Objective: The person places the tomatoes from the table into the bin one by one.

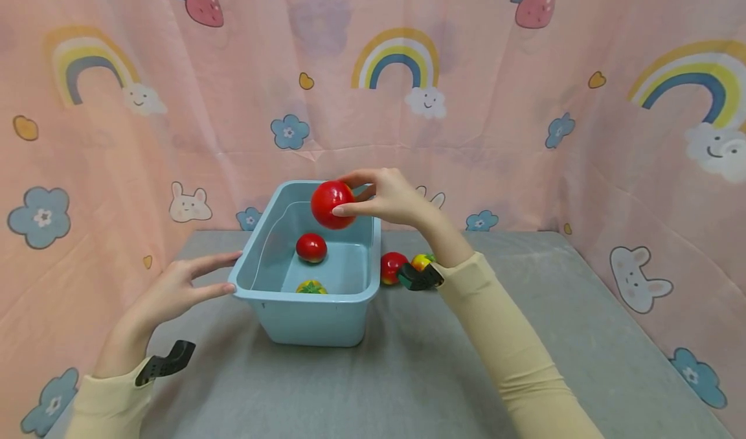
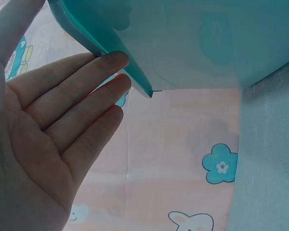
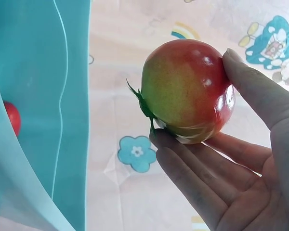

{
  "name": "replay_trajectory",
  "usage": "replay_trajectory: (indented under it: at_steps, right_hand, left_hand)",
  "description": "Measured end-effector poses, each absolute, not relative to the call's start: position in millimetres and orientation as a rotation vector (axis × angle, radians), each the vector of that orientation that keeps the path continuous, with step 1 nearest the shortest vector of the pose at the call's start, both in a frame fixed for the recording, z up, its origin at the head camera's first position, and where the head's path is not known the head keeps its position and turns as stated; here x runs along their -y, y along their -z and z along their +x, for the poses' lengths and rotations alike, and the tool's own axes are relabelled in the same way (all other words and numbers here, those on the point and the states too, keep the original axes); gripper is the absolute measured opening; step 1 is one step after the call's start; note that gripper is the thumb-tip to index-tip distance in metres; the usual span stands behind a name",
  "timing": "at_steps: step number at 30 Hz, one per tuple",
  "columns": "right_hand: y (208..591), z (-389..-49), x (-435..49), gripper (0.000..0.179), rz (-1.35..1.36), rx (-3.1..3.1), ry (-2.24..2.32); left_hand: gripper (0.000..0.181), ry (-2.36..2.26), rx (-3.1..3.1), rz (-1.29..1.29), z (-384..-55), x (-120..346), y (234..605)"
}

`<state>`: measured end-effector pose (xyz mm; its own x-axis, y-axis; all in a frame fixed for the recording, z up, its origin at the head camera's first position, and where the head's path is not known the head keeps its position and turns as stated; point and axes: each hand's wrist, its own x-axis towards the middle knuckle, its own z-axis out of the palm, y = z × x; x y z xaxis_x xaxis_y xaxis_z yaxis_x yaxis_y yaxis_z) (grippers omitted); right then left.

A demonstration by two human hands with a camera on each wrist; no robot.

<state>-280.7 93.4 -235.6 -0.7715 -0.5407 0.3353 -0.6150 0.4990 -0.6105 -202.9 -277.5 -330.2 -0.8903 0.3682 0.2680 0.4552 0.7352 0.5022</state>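
Note:
My right hand point(image 1: 392, 196) holds a large red tomato point(image 1: 332, 204) above the light blue tub point(image 1: 309, 319), thumb on one side and fingers on the other. The right wrist view shows that this tomato point(image 3: 185, 91) has a yellow-green patch and a green leafy stem. Inside the tub lie a smaller red tomato point(image 1: 311, 248) and a yellow-green one point(image 1: 311, 287), the latter partly hidden by the near rim. At the tub's left rim, my left hand point(image 1: 175, 290) touches the edge with straight fingers; in the left wrist view its palm point(image 2: 38, 159) shows.
Right of the tub, a red tomato point(image 1: 393, 268) and a yellow one point(image 1: 422, 261) sit on the grey tabletop point(image 1: 431, 355), partly behind the right wrist's black strap mount point(image 1: 418, 277). A pink patterned curtain point(image 1: 501, 102) hangs behind and at both sides.

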Motion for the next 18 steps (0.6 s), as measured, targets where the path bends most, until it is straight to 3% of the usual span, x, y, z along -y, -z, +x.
replay_trajectory:
  at_steps: [18]
  right_hand:
    - [236, -288, -81, 0.055, 1.023, 2.74, -1.07]
  left_hand:
    - [0.054, 0.895, 2.769, -0.683, -204, 278, 332]
